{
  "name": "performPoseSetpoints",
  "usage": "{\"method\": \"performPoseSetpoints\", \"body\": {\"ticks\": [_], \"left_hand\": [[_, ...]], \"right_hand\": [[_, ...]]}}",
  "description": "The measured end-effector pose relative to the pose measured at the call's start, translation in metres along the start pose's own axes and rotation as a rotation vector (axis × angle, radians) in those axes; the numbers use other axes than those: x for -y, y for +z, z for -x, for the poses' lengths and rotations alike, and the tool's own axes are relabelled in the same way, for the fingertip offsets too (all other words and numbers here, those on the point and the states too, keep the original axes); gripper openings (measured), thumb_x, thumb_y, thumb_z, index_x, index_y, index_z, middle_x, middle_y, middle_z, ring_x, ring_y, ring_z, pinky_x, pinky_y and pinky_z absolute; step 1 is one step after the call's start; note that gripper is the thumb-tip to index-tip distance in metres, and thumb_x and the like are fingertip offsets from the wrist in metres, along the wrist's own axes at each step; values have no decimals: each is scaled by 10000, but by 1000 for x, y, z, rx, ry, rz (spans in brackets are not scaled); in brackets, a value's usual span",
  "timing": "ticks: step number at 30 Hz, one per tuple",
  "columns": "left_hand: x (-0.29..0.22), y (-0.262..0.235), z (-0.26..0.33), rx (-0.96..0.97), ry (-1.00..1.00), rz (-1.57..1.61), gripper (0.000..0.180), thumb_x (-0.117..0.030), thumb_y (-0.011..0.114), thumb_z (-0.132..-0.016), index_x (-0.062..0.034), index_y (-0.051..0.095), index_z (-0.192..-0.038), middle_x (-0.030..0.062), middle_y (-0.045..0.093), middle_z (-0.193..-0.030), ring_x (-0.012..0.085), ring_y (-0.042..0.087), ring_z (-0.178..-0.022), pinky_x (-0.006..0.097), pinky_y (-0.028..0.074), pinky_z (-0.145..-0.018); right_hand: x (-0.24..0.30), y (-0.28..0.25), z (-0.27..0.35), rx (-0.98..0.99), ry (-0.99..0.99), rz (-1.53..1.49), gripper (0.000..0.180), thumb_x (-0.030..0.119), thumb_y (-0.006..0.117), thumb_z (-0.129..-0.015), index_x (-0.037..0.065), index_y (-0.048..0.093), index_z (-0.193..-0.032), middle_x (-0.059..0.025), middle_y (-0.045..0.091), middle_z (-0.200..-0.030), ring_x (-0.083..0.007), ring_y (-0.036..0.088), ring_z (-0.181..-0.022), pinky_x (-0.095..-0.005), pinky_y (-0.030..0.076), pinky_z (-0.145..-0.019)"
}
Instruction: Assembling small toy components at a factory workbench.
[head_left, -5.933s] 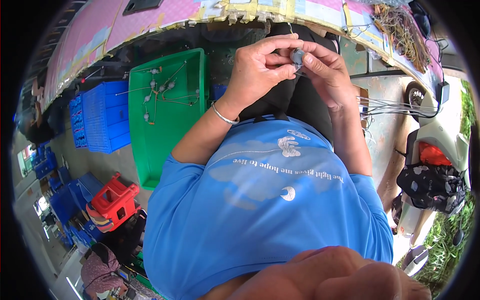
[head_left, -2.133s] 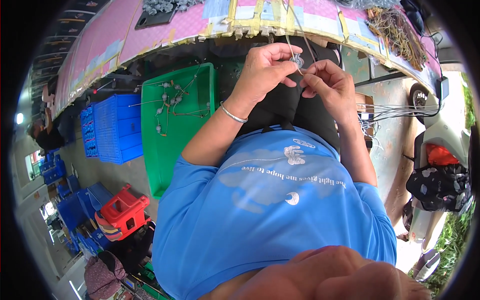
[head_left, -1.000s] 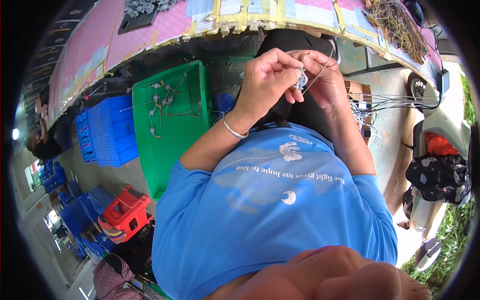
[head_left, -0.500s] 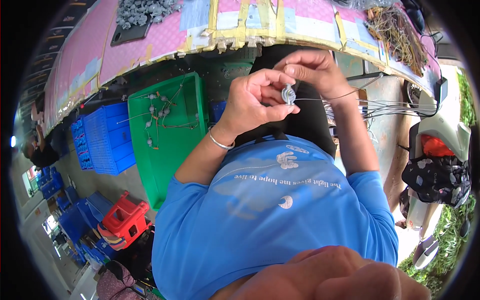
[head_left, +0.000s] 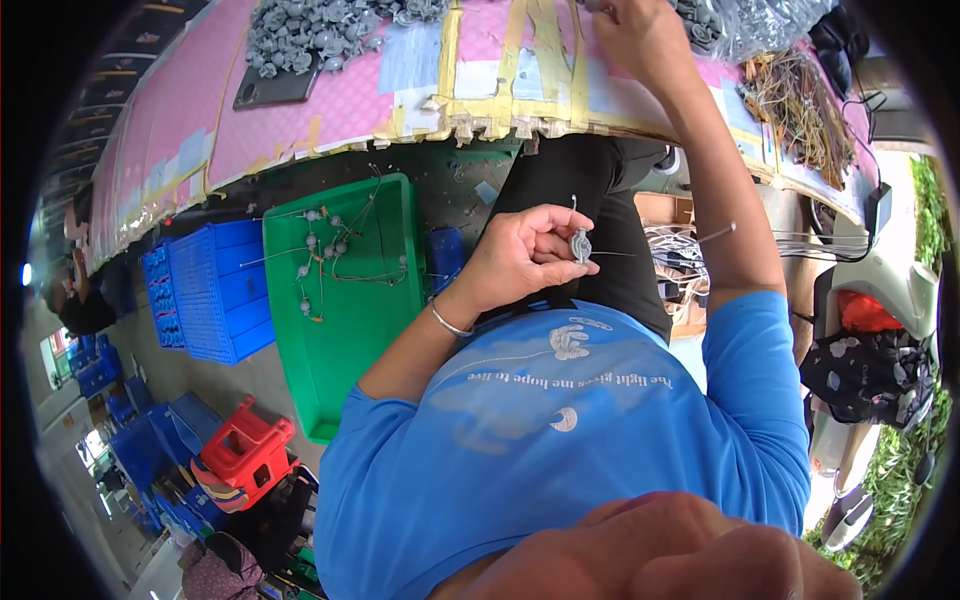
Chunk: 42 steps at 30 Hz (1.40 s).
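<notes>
My left hand (head_left: pixel 528 252) is closed on a small grey rounded part (head_left: pixel 580 246), pinched between thumb and fingers above my lap. A thin wire (head_left: pixel 612 253) runs from that part to the right, and a short bent end stands up above it. My right hand (head_left: pixel 645 35) is stretched out over the far table (head_left: pixel 350 105), near more grey parts (head_left: pixel 697 28). Its fingertips are cut off by the upper edge of the view, so I cannot tell what they hold.
A pile of grey parts (head_left: pixel 315 35) lies beside a dark flat phone-like object (head_left: pixel 277 90). At my left stands a green tray (head_left: pixel 345 375) with wired pieces, beside blue crates (head_left: pixel 225 290). Wire bundles (head_left: pixel 800 120) and a clear plastic bag (head_left: pixel 765 30) occupy the table's right.
My right hand has left the grey part and reached forward over the table. The left hand still holds the part, slightly lower in view. The view has shifted, showing more of the tabletop.
</notes>
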<state>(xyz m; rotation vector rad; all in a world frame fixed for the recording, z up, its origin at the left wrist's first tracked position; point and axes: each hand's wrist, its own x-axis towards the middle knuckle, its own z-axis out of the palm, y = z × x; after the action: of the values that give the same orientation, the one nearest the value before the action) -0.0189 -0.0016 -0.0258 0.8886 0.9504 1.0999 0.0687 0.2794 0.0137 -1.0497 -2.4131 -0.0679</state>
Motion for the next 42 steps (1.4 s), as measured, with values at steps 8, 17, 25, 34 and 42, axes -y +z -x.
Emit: {"method": "performPoseSetpoints", "body": {"ticks": [8,17,25,34,42], "left_hand": [[1,1,3,-23,78,-41,383,76,711,-815,64,572,-1171,99,682,-944,185,712,-916,283,577,-829],[-9,4,4,-253,303,12,386,119,711,-767,73,599,-1134,100,677,-964,159,698,-879,313,591,-823],[-24,6,-1,-346,500,-138,375,74,758,-753,60,636,-1107,96,718,-953,137,713,-834,253,579,-741],[-23,18,4,-403,502,-495,401,44,775,-693,3,665,-1076,80,740,-862,113,720,-759,241,580,-683],[-21,34,7,-491,664,-934,391,66,761,-689,0,667,-1063,94,732,-799,141,733,-721,239,586,-655]], "right_hand": [[12,-32,21,37,116,-140,223,242,672,-827,21,694,-850,-227,665,-770,-413,657,-746,-481,524,-687],[-9,-20,58,-30,-72,-183,236,160,697,-841,31,707,-1038,-173,697,-866,-315,672,-771,-398,528,-718],[78,-92,166,182,312,-1091,220,93,687,-910,13,694,-1115,-10,693,-882,-53,600,-773,-204,473,-654],[83,-102,188,182,239,-1121,192,47,702,-891,8,707,-1079,-16,698,-888,-55,621,-789,-193,492,-655],[92,-102,197,272,508,-1204,142,47,713,-875,-12,721,-1004,-38,693,-799,-69,616,-683,-212,506,-579]]}}
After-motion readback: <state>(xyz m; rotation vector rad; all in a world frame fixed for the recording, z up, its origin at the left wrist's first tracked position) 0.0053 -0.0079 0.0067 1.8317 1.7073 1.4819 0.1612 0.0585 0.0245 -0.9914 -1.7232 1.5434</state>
